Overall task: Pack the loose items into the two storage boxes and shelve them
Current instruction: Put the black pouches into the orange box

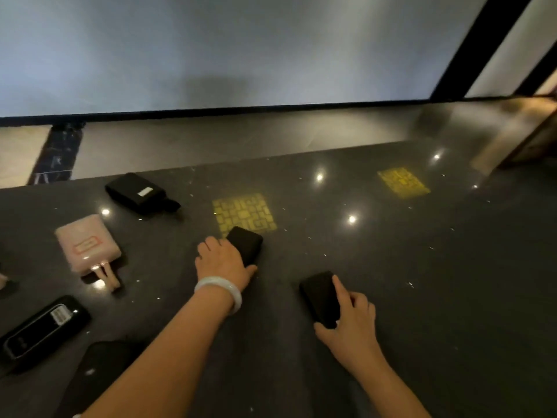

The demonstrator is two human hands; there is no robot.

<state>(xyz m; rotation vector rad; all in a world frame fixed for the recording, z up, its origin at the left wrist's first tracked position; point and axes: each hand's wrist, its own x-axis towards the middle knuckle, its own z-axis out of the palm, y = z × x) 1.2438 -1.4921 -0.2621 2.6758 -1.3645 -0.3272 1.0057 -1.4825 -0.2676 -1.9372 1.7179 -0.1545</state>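
Left hand (221, 260) is curled round one black block (245, 245), right hand (351, 319) round another (321, 298), both on the polished counter (391, 267); either could be slid from these shallow edge grips; no storage box is visible.

Five black pouches (244, 245), one pink pouch (87, 242), two hands (221, 260).
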